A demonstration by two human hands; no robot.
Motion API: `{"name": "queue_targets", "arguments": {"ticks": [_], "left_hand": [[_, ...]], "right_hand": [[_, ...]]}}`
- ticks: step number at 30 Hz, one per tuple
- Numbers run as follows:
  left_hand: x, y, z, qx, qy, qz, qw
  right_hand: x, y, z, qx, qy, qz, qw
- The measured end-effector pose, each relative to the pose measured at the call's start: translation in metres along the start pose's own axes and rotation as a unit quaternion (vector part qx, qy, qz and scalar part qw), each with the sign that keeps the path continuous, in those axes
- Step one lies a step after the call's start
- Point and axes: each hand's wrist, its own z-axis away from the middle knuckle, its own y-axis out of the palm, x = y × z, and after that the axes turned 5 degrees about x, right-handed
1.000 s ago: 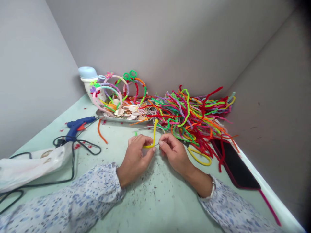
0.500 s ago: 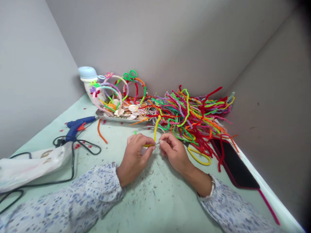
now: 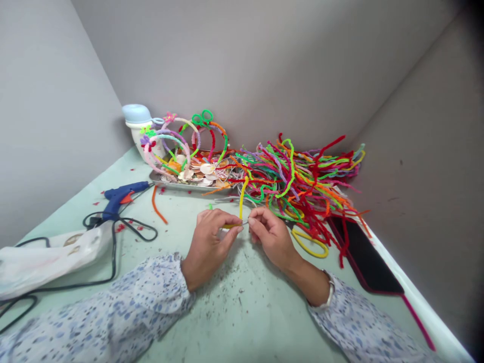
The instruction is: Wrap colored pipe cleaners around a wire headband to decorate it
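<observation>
My left hand [image 3: 212,241] is closed in a pinch on a yellow pipe cleaner [image 3: 242,199], one end of which sticks up above the fingers with a slight bend at its tip. A short thin grey wire shows between my two hands, by the left fingertips. My right hand [image 3: 271,237] pinches the other end of that wire between thumb and forefinger. Whether the wire joins the yellow pipe cleaner cannot be made out. Just to the right lie yellow-handled scissors [image 3: 310,244], partly under a heap of coloured pipe cleaners [image 3: 298,171].
Behind my hands stands a metal tray [image 3: 189,187] with shells and fuzzy headbands [image 3: 166,133], beside a white bottle [image 3: 136,118] with a blue lid. A blue glue gun [image 3: 115,199], its black cord and a white plastic bag [image 3: 56,262] lie left. A phone [image 3: 365,254] lies right.
The upright end of the yellow pipe cleaner has shifted slightly up and left. Both hands stay in nearly the same place with the same grips.
</observation>
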Motion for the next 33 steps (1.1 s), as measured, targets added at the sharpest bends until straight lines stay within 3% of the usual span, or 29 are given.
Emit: {"name": "queue_targets", "arguments": {"ticks": [20,33], "left_hand": [[-0.0017,-0.0009,0.0016,0.002,-0.011,0.005,1.000],[-0.0067,-0.0033,0.0008,0.047,-0.038,-0.005,0.998]], "right_hand": [[-0.0007,-0.0002,0.0006,-0.007,-0.019,0.023,1.000],[0.0000,-0.0003,0.0011,-0.005,-0.025,0.029,0.999]]}}
